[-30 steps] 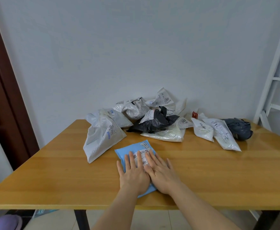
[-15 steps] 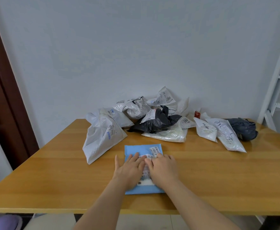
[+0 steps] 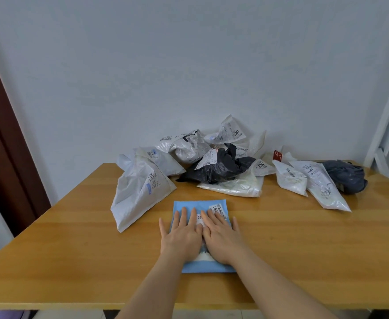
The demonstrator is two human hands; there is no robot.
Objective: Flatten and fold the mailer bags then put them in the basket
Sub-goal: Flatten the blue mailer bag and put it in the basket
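I read "2007" on the topmost white mailer bag's label (image 3: 236, 134) at twelve o'clock, "2002" on a white label (image 3: 261, 165) beside the black mailer bag (image 3: 221, 168), "601" on the blue mailer bag's label (image 3: 218, 209)

Blue mailer bag (image 3: 200, 204) lying flat under both hands; crumpled white and black mailer bags (image 3: 223, 168) lying heaped beyond hands.
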